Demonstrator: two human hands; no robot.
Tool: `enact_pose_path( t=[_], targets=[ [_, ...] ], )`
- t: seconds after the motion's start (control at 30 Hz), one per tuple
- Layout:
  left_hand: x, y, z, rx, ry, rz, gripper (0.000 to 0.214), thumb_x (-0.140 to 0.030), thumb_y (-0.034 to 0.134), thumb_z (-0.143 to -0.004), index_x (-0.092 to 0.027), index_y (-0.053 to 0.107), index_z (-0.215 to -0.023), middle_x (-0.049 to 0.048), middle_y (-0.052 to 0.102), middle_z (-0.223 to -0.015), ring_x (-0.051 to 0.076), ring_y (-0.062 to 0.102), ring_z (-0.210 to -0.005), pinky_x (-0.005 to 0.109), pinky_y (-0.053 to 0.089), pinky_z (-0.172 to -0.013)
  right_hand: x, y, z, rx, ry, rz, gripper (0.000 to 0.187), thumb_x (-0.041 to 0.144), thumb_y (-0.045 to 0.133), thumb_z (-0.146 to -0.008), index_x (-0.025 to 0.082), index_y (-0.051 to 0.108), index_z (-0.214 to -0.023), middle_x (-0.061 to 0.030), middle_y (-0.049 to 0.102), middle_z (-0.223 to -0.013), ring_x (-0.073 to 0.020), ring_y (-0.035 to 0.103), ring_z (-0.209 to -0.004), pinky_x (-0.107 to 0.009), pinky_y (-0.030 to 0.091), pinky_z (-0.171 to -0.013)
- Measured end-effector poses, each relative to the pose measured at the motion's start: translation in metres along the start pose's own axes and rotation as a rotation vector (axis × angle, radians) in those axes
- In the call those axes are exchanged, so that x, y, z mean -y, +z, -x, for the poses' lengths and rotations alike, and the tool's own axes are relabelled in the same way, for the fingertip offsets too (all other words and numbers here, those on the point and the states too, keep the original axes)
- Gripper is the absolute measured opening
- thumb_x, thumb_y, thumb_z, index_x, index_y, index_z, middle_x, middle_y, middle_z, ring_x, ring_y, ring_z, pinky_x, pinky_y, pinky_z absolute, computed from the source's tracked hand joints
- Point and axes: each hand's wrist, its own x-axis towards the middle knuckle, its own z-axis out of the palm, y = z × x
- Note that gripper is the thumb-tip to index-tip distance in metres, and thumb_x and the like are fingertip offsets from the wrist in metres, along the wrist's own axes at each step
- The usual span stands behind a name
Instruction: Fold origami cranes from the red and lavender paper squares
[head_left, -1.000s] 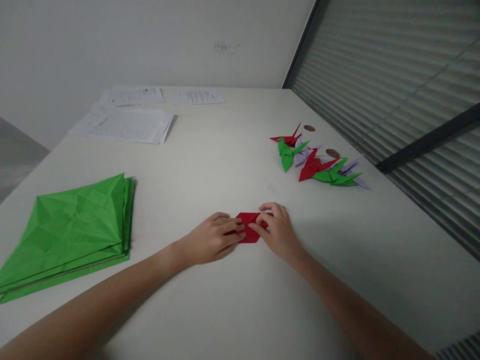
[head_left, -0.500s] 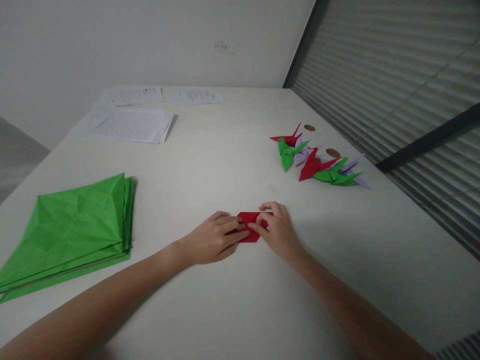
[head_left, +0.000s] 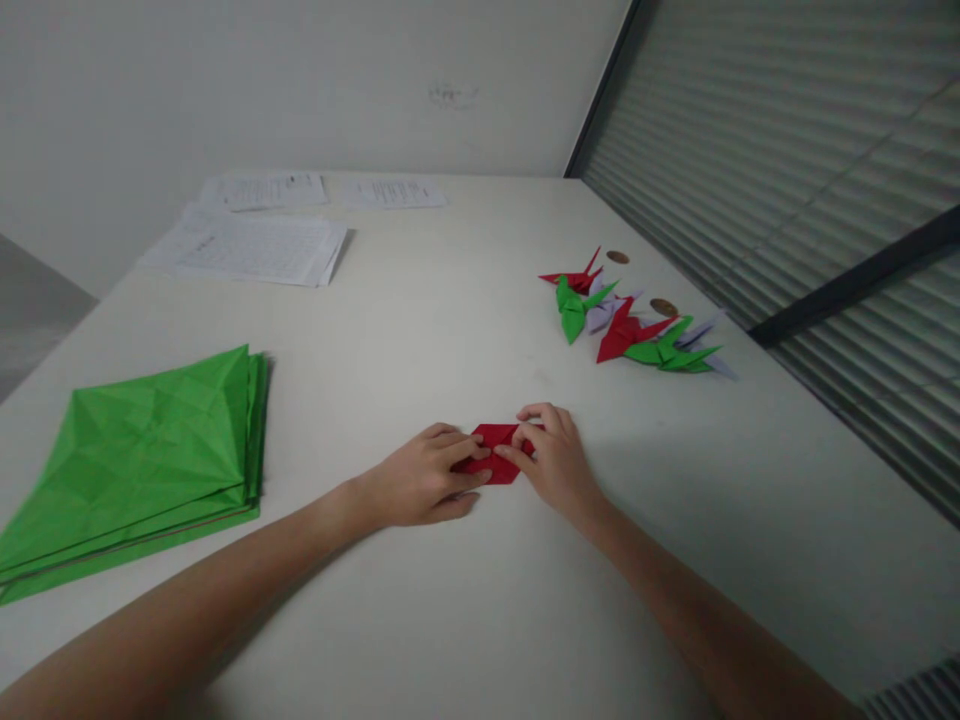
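Note:
A small folded sheet of red origami paper [head_left: 495, 468] lies flat on the white table between my hands. My left hand [head_left: 427, 475] rests over its left end with the fingers spread, the fingertips on the paper and the thumb off it on the table. At the right end, my right hand [head_left: 551, 455] is closed in a pinch, thumb and index finger together on a red flap. Part of the paper's left and right ends is hidden under my fingers.
A stack of creased green paper [head_left: 157, 440] lies at the left. Several folded paper cranes [head_left: 622, 330] in red, green and pale purple sit at the right, near round brown discs [head_left: 664, 307]. Printed sheets [head_left: 262, 248] lie at the back left. Window blinds [head_left: 787, 130] border the right side.
My left fingers have spread and shifted slightly, with the thumb now apart from the index finger, baring more of the red paper. My right hand keeps nearly the same pinch.

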Motion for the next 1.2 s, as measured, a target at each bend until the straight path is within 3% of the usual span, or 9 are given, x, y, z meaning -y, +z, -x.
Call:
enact_pose_path(
  t=[0.3, 0.7, 0.93, 1.2],
  targets=[
    [-0.003, 0.0, 0.0, 0.07, -0.05, 0.009, 0.041, -0.032, 0.045, -0.095, -0.017, 0.052, -0.132, 0.0126, 0.059, -0.113, 0.026, 0.055, -0.104, 0.043, 0.041, -0.096, 0.0, 0.001, 0.0, 0.011, 0.0, 0.008, 0.026, 0.037, 0.067, -0.085, 0.02, 0.059, -0.066, -0.0097, 0.058, -0.103, -0.0271, 0.053, -0.1, -0.044, 0.044, -0.087],
    [0.0, 0.001, 0.0, 0.055, -0.041, 0.031, 0.039, -0.034, 0.046, -0.095, -0.017, 0.056, -0.128, 0.0132, 0.058, -0.114, 0.026, 0.053, -0.106, 0.044, 0.041, -0.096, -0.001, 0.0, 0.0, 0.012, 0.004, -0.006, 0.026, 0.037, 0.066, -0.086, 0.021, 0.06, -0.066, -0.0096, 0.058, -0.103, -0.0272, 0.053, -0.1, -0.046, 0.044, -0.088],
    [-0.001, 0.0, 0.0, 0.028, -0.028, 0.051, 0.037, -0.031, 0.049, -0.093, -0.016, 0.059, -0.125, 0.0167, 0.05, -0.131, 0.027, 0.051, -0.115, 0.044, 0.041, -0.1, 0.004, -0.002, 0.003, -0.013, 0.042, 0.046, 0.029, 0.04, 0.068, -0.084, 0.021, 0.058, -0.064, -0.01, 0.059, -0.106, -0.0294, 0.052, -0.105, -0.047, 0.042, -0.09],
    [-0.002, 0.0, 0.0, 0.047, -0.054, 0.029, 0.038, -0.031, 0.049, -0.093, -0.017, 0.058, -0.127, 0.015, 0.056, -0.126, 0.027, 0.055, -0.108, 0.044, 0.042, -0.097, -0.012, -0.006, 0.001, -0.006, 0.037, -0.045, 0.021, 0.036, 0.069, -0.083, 0.022, 0.065, -0.067, -0.0087, 0.056, -0.116, -0.0287, 0.05, -0.112, -0.049, 0.038, -0.097]
  ],
)
